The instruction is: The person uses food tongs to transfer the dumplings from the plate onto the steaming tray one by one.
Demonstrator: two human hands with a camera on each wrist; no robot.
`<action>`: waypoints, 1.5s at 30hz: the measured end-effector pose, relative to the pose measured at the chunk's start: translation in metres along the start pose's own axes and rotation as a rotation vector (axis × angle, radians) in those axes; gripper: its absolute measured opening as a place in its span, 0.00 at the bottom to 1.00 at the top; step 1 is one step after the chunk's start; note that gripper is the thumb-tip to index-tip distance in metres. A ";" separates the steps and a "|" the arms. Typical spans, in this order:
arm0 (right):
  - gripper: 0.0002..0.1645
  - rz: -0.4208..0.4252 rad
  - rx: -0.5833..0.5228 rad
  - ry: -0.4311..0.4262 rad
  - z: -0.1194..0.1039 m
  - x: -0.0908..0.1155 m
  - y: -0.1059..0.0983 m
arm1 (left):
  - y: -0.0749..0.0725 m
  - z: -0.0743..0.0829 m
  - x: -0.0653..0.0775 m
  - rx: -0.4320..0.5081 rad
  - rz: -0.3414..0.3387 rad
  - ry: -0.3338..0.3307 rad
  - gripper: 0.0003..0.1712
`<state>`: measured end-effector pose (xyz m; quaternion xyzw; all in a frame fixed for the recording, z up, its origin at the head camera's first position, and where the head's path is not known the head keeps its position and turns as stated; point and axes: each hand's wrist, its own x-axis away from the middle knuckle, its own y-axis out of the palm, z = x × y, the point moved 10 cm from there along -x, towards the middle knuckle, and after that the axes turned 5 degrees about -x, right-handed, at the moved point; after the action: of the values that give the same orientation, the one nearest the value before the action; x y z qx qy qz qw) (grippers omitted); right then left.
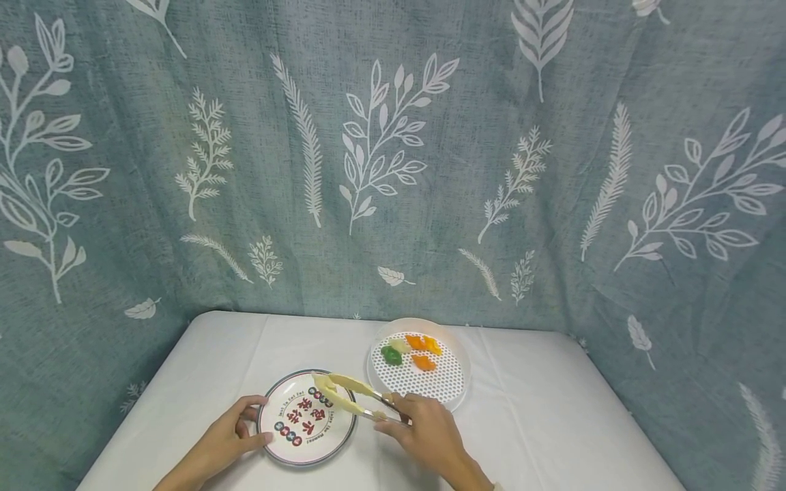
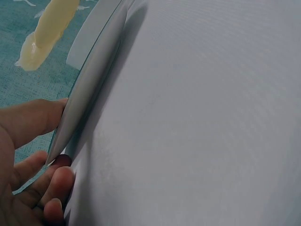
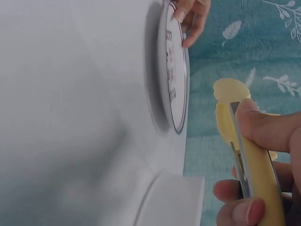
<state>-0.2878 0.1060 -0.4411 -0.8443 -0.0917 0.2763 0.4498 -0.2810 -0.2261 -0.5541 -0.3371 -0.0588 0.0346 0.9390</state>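
Note:
My left hand (image 1: 228, 433) grips the left rim of a round white plate (image 1: 288, 453) printed with red characters and a dark edge. In the left wrist view, fingers (image 2: 35, 122) hold the plate's edge (image 2: 89, 89) from both sides. My right hand (image 1: 426, 429) holds yellow-tipped tongs (image 1: 362, 389), pinching their handle (image 3: 258, 179) between thumb and fingers. The tongs' tips hang above the plate. Between them is a pale yellow lump (image 3: 230, 89), similar in tone to the pale dumpling-like piece in the tray.
Behind the right hand stands a round white tray with a perforated base (image 1: 451, 378). Inside lie a green piece (image 1: 391, 355), a pale piece (image 1: 400, 345), a yellow piece (image 1: 432, 346) and orange pieces (image 1: 424, 363). A white cloth (image 1: 540, 409) covers the table; a leaf-patterned curtain (image 1: 245, 170) surrounds it.

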 end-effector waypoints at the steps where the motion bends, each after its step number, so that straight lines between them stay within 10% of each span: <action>1: 0.31 0.005 0.006 0.006 0.002 0.000 -0.003 | 0.000 0.000 0.000 -0.001 0.002 0.003 0.47; 45: 0.37 -0.013 0.154 0.381 0.126 0.035 -0.076 | 0.001 0.001 0.003 0.000 -0.014 -0.004 0.47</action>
<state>-0.3205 0.2533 -0.4487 -0.8439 0.0111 0.1148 0.5240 -0.2786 -0.2247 -0.5540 -0.3365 -0.0631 0.0288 0.9391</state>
